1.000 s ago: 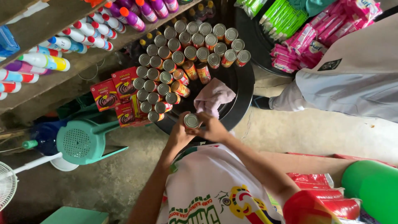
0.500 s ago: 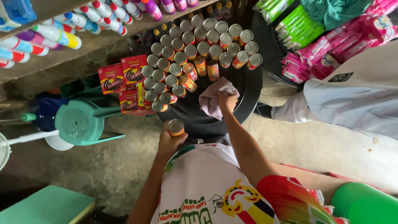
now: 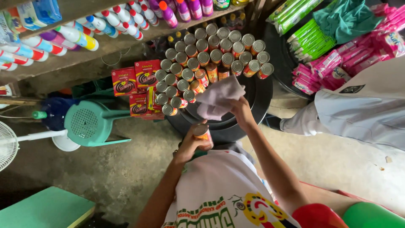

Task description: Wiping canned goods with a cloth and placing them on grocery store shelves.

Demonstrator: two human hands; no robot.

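Note:
My left hand [image 3: 190, 145] grips a small orange-labelled tin can [image 3: 202, 132] close to my chest. My right hand [image 3: 238, 107] holds a crumpled pale pink cloth [image 3: 218, 98] above the black round tray [image 3: 253, 101]. On that tray lie several rows of the same tin cans [image 3: 206, 59], silver lids toward me. The cloth hangs just right of the nearest cans, a little above the can in my left hand.
Red flat boxes [image 3: 135, 80] sit left of the cans. Bottles [image 3: 84, 29] line a wooden shelf above. A teal plastic stool [image 3: 88, 123] and a white fan [image 3: 8, 145] stand at left. Another person in white [image 3: 358, 114] stands at right, beside green and pink packets [image 3: 320, 46].
My right hand took the pink cloth off the tray and lifted it toward me. My left hand drew the can back from the tray to my chest.

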